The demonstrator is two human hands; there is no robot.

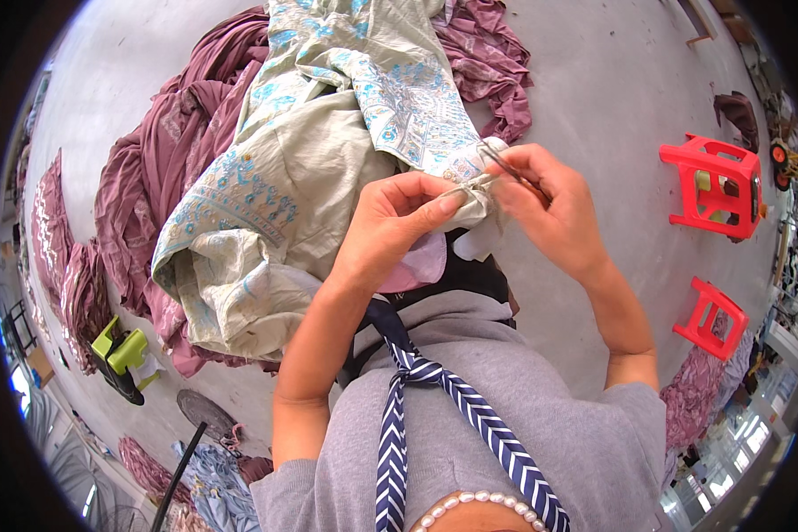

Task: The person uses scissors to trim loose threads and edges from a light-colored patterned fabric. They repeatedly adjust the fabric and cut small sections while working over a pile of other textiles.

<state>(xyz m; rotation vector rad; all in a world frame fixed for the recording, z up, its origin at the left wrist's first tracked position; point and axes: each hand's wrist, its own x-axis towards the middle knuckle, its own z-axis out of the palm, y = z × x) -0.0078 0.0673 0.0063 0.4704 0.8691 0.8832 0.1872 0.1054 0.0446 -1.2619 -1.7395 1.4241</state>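
A pale green cloth (319, 142) with blue and gold embroidered borders lies across my lap and spreads away over the floor. My left hand (395, 217) pinches a gathered bit of this cloth between thumb and fingers. Close beside it, my right hand (554, 213) is closed around a thin dark metal tool (503, 160), which looks like small thread snips. Its tips are by the pinched cloth, partly covered by my fingers, so I cannot tell whether they touch it. A patterned blue-and-white part of the cloth (421, 115) hangs just beyond my hands.
Mauve cloth (182, 133) is heaped at the left, with more mauve cloth (488, 62) at the far side. Two red plastic stools (714, 191) stand on the grey floor (603, 80) at the right. A green stool (124, 350) is at the lower left, near more piled fabric (217, 483).
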